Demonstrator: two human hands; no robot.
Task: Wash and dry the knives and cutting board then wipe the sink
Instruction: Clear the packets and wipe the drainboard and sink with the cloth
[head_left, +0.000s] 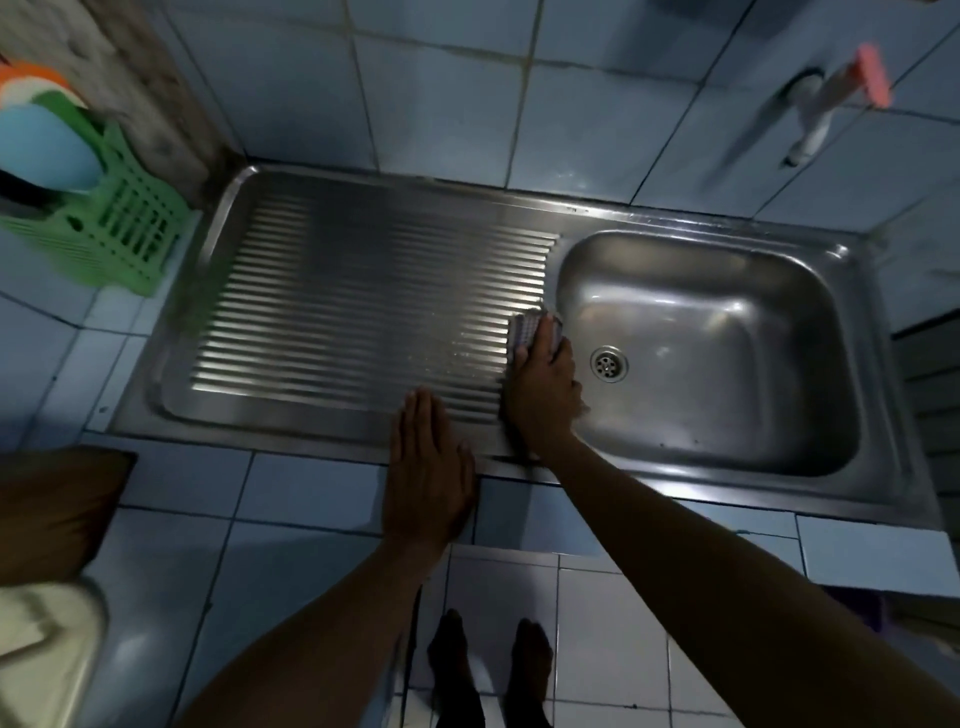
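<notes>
Right hand (543, 395) presses what looks like a checked cloth (524, 327) on the sink (363, 291) ridges, frame center, fingers curled over it. Left hand (428, 473) lies flat, fingers straight, on the desk (311, 488) edge.

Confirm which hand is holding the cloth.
The right hand presses the cloth at the basin's edge; the left hand lies flat and empty on the sink's front rim.
</notes>
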